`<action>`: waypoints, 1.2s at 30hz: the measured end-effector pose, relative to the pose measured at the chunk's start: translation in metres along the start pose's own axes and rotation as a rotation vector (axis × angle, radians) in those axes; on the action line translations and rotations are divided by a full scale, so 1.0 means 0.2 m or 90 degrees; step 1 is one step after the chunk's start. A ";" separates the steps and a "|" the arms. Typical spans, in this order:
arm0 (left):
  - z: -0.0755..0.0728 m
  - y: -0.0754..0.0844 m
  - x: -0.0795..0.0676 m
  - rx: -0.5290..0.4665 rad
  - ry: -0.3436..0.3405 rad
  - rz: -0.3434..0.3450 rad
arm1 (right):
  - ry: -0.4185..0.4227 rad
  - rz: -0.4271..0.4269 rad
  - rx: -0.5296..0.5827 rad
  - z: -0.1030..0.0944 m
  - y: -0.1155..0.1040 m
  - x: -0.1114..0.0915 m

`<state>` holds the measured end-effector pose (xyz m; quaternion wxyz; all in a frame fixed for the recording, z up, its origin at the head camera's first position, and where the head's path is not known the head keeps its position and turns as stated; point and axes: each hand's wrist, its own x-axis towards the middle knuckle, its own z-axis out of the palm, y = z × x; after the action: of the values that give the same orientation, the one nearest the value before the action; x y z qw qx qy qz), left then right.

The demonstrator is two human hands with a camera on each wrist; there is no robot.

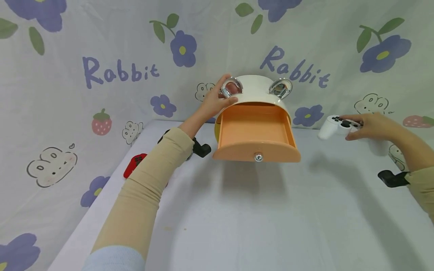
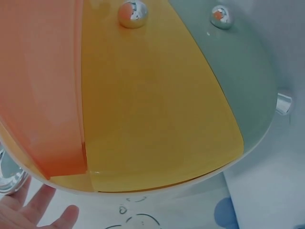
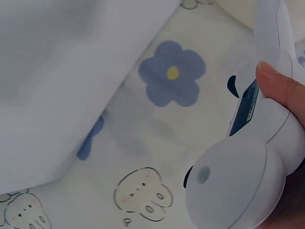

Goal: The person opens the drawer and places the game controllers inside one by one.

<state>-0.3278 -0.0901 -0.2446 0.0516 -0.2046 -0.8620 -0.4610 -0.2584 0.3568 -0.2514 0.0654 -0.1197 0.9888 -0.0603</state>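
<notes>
A rounded cabinet (image 1: 254, 86) with a white shell and chrome ring ears stands near the back of the table. Its orange drawer (image 1: 234, 152) is pulled out, with a round chrome knob on the front. My left hand (image 1: 215, 99) grips the cabinet's upper left by the ear, thumb at the front rim and fingers partly behind. Spread fingers (image 2: 40, 202) show along the shell's edge in the left wrist view. Off to the cabinet's right, my right hand (image 1: 378, 126) holds a white game controller (image 1: 329, 130) in the air. The controller's labelled side faces the right wrist camera.
A red game controller (image 1: 133, 165) lies on the left of the white table (image 1: 271, 226), partly hidden by my left sleeve. A yellow drawer (image 2: 157, 109) and a green drawer (image 2: 228, 71) are closed beside the orange one. A printed cloth (image 1: 118, 34) hangs behind.
</notes>
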 end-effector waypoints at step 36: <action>-0.01 0.01 -0.01 -0.034 -0.012 -0.003 | 0.035 -0.052 0.011 -0.27 -0.54 -0.04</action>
<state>-0.3243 -0.0910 -0.2429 0.0368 -0.2085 -0.8501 -0.4821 -0.2344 0.2597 -0.1826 0.0363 -0.1580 0.9840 -0.0745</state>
